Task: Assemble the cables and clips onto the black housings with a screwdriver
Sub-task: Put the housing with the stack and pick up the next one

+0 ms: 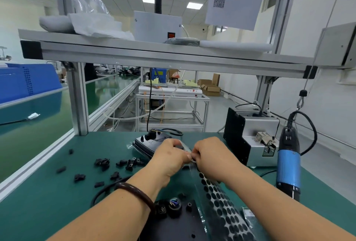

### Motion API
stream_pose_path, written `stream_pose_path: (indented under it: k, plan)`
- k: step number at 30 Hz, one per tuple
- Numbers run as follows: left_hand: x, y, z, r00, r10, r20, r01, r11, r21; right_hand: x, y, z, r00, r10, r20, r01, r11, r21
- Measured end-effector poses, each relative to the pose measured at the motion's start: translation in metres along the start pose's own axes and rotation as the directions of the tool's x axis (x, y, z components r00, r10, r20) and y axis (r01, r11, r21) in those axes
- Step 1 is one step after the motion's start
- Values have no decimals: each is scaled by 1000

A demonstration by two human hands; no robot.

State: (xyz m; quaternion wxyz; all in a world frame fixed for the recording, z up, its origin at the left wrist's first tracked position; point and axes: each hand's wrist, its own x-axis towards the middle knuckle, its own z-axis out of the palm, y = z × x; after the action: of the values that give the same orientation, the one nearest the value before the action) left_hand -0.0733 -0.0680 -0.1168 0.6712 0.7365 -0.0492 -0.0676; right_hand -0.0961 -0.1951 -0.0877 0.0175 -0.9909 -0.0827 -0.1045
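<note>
Both left hand (169, 157) and right hand (211, 156) hide sheet (221, 208) (its end).

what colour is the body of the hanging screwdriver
The screwdriver has a blue body, black ends; head view.

Green mat (48, 202), black clips (104, 163), clear strip (221, 208) dotted black lower centre, blue-and-black screwdriver (288, 165) right, blue crate (23, 83) left.

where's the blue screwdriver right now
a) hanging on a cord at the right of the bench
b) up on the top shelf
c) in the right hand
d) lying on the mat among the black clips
a: the blue screwdriver hangs upright from a hook and cord at the right, while the left hand and right hand pinch the strip of black dots.
</note>
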Motion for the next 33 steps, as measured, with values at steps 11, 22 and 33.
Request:
stream_pose_path:
  k: [11,22,33]
  plan:
    - [2,-1,-1,998,-48,-38,46,996,-73,3,5,8,993,63,-97,-46,985,166]
    - [-20,18,4,981,172,-91,-131,930,345,-3,6,19,931,282,-232,-122,839,530]
    - [-31,20,16,995,95,-28,-94,995,33,-8,-8,5,910,247,-332,-58,871,488]
